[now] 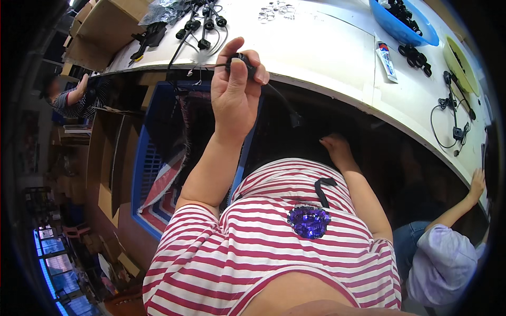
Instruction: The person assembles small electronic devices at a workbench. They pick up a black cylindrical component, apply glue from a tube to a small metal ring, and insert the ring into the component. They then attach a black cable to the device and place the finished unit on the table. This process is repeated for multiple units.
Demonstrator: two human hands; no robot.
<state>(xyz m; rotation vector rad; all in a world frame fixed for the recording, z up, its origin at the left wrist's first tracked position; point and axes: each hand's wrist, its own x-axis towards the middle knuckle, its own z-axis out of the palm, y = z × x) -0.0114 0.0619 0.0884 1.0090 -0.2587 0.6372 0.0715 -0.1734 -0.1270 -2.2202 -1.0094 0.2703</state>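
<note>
My left hand (234, 102) is raised at the table's near edge, its thumb and fingers closed around a round black cable fitting (241, 64). A thin black cord runs out of the fitting on both sides. Toward the left it ends near pale, bare wire ends (197, 75); toward the right it hangs down to a small dark end piece (297, 120). Low in front of my striped shirt, below the table edge, is my right hand (339, 150). Its fingers are mostly lost in shadow, and I cannot tell whether they hold anything.
On the white table (316, 47) lie black corded fittings (203, 26), small metal rings (276, 10), a tube (387, 63) and black rings (415, 58). A blue basin (427, 36) holds black parts. A blue crate (139, 174) stands left. A co-worker's hand (477, 181) touches the right edge.
</note>
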